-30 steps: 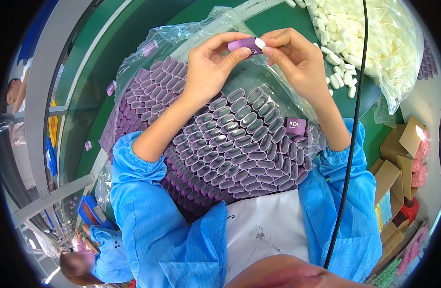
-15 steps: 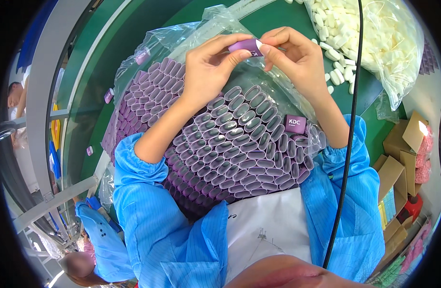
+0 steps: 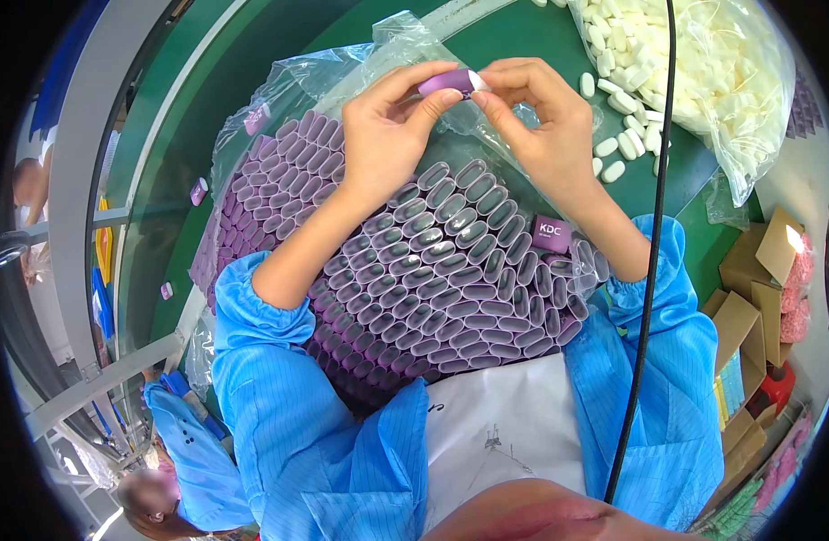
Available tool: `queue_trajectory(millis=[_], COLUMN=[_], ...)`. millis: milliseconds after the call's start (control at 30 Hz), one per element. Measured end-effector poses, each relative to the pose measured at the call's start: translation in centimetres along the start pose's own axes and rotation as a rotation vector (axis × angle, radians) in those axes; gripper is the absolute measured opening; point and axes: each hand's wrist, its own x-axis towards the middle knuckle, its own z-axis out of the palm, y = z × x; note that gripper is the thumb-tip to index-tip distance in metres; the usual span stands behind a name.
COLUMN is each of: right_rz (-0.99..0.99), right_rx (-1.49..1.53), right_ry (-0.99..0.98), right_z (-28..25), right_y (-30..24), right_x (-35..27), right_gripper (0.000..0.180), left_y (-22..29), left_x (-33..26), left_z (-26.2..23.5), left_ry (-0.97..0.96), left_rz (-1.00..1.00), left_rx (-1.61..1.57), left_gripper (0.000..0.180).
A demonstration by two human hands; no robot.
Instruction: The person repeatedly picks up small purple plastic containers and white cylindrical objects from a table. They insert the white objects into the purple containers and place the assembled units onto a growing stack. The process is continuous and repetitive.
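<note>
Left hand pinches a glossy purple oval tubular shell between thumb and fingers, holding it roughly level beyond the near packed stock. Thumb and fingers of the right hand pinch a small white rounded piece at the shell's right-hand end; fingertips cover part of it, so how deep it sits cannot be told.

Keeping the two parts in line seems to matter most here: the long side of the oval matched to the long side of the opening, with pressure even across the end rather than at one corner. A light, steady squeeze by the left hand, back from the rim, would probably avoid pinching the opening narrower.

Below the forearms, rows of open-ended purple oval shells are packed together, with a separate purple block lying on them at the right. Loose white rounded pieces lie on the green bench, beside a clear plastic bag full of similar ones.
</note>
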Motion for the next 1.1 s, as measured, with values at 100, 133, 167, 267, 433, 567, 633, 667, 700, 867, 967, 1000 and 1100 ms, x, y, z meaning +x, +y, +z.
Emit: queue_trajectory(millis=[100,133,167,267,433,567,633,667,700,867,967,1000,1100], right_rz=[0.014,0.014,0.015,0.051,0.005,0.174,0.22,0.244,0.249,0.313,0.295,0.276,0.238], right_rx=[0.04,0.044,0.048,-0.003,-0.028,0.188,0.281,0.326,0.327,0.406,0.537,0.518,0.481], right_ry=[0.031,0.042,0.054,0.056,0.06,0.027,-0.006,-0.021,-0.019,-0.067,-0.105,-0.116,-0.129], right_z=[0.5,0.7,0.8,0.6,0.3,0.1,-0.1,-0.2,-0.2,-0.5,-0.7,-0.9,-1.1], right_y=[0.0,0.0,0.1,-0.1,0.0,-0.7,-0.7,-0.7,-0.7,-0.9,-0.4,-0.3,-0.5], right_x=[-0.1,-0.2,-0.2,-0.4,-0.5,0.0,0.1,0.1,0.1,0.2,0.3,0.4,0.7], right_gripper=[0.015,0.014,0.014,0.014,0.016,0.018,0.02,0.02,0.021,0.023,0.019,0.017,0.011], left_y=[-0.4,-0.5,-0.6,0.0,-0.2,-0.6,-0.4,-0.3,-0.3,-0.1,0.1,0.0,-0.2], left_x=[0.1,0.1,0.1,0.1,0.5,0.5,0.3,0.3,0.3,0.3,0.4,0.4,0.3], left_z=[-0.1,-0.1,-0.2,-0.3,-0.6,-0.5,-0.2,-0.1,-0.1,-0.7,-0.9,-0.9,-0.9], left_ry=[0.004,0.005,0.005,-0.007,0.023,0.024,0.014,0.008,-0.001,-0.095,-0.114,-0.113,-0.112], left_rz=[0.034,0.053,0.073,0.104,0.236,0.12,0.045,0.007,-0.007,0.011,0.048,0.041,0.013], left_rx=[0.043,0.063,0.083,0.19,0.267,0.105,-0.038,-0.11,-0.12,-0.011,0.044,0.033,-0.015], left_gripper=[0.027,0.027,0.027,0.026,0.024,0.024,0.024,0.024,0.023,0.027,0.026,0.026,0.027])
